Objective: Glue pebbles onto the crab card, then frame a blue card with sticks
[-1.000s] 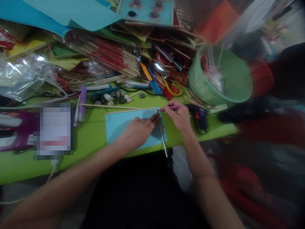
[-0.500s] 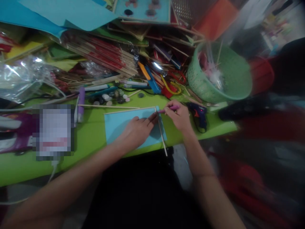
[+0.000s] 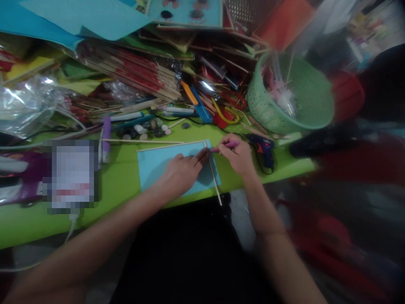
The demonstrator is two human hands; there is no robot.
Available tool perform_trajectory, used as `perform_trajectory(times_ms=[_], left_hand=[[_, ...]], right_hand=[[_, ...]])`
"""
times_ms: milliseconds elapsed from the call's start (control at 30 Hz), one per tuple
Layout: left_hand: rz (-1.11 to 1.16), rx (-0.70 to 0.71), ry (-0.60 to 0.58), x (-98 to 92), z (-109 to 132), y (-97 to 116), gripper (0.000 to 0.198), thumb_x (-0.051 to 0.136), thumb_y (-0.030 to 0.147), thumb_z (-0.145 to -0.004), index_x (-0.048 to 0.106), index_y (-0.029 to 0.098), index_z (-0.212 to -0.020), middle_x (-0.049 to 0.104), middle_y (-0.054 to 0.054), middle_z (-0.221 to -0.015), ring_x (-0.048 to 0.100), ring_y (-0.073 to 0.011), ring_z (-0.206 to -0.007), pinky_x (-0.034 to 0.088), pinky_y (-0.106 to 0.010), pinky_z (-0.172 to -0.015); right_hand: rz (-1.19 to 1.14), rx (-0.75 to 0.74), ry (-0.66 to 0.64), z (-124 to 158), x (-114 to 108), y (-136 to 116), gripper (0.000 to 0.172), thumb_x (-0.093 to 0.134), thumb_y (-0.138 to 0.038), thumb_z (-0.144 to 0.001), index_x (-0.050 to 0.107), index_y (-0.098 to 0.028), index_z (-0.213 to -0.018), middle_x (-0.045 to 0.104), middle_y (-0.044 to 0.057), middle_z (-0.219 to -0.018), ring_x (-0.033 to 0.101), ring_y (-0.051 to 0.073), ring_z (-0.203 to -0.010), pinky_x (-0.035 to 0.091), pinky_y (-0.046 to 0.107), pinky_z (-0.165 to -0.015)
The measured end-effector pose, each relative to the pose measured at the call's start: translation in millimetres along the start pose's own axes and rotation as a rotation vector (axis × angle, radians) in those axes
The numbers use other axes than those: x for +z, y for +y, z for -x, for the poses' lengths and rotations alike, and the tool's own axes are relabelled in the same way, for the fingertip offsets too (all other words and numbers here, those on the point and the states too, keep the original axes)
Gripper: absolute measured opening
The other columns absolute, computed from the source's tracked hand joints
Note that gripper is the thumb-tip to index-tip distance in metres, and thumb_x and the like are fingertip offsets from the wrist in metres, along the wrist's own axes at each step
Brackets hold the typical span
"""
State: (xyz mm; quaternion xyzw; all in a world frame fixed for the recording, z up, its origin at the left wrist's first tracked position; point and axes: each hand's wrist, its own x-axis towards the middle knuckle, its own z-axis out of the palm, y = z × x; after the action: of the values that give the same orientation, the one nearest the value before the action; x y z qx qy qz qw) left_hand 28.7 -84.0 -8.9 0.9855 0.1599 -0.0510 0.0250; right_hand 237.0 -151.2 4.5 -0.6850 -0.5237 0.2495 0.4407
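Note:
My left hand (image 3: 183, 171) lies flat on a light blue sheet (image 3: 152, 162), its fingers stretched toward the sheet's upper right corner. Those fingertips press by a thin wooden stick (image 3: 216, 184), which slants down along the right side and juts past the sheet's lower edge. Another thin stick (image 3: 171, 146) runs along the top edge. In the fingers of my right hand (image 3: 238, 154) is a purple pen (image 3: 228, 145), its tip pointing left at the stick near the corner. A dark blue glue gun (image 3: 265, 152) rests just right of this hand.
A green table (image 3: 120, 177) carries a blurred-out device (image 3: 73, 175) at left and a purple marker (image 3: 106, 135). Pebbles (image 3: 153, 126), a blue-orange cutter (image 3: 198, 103) and bundled sticks (image 3: 133, 71) lie behind. A green basket (image 3: 262, 101) stands back right.
Both hands and the pen keep nearly the same place at the corner of the sheet. The whole view has shifted only slightly.

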Motion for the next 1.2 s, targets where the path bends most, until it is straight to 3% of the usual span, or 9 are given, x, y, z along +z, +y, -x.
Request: perform_trajectory(times_ms=[300,767,1200], left_hand=[[0.004,-0.019,-0.004,0.7,-1.6,1.0,0.064,0.036,0.007,-0.099,0.036,0.011,-0.162,0.039,-0.019,-0.167,0.072,-0.0255,-0.104,0.052,-0.043,-0.080],[0.064,-0.025,-0.003,-1.5,0.6,0.2,0.058,0.033,0.008,-0.098,0.049,0.012,-0.154,0.036,-0.015,-0.170,0.071,-0.0264,-0.108,0.053,-0.045,-0.084],[0.060,-0.051,-0.022,-4.6,-1.7,2.5,0.061,0.034,0.011,-0.099,0.042,0.015,-0.160,0.033,-0.012,-0.171,0.069,-0.0276,-0.116,0.053,-0.045,-0.085]], right_hand=[[0.021,-0.004,-0.018,10.2,-2.8,3.0,0.013,0.065,-0.031,-0.090,0.065,-0.022,-0.081,0.070,-0.002,-0.072,0.065,0.016,-0.069,0.045,0.029,-0.067],[0.051,0.013,-0.026,35.4,-5.9,-6.8,0.012,0.065,-0.028,-0.089,0.065,-0.022,-0.079,0.068,-0.001,-0.074,0.060,0.015,-0.069,0.045,0.029,-0.065],[0.050,0.049,-0.040,61.0,-11.5,-9.6,0.011,0.065,-0.028,-0.089,0.066,-0.023,-0.080,0.065,-0.002,-0.074,0.056,0.015,-0.068,0.042,0.030,-0.063]])
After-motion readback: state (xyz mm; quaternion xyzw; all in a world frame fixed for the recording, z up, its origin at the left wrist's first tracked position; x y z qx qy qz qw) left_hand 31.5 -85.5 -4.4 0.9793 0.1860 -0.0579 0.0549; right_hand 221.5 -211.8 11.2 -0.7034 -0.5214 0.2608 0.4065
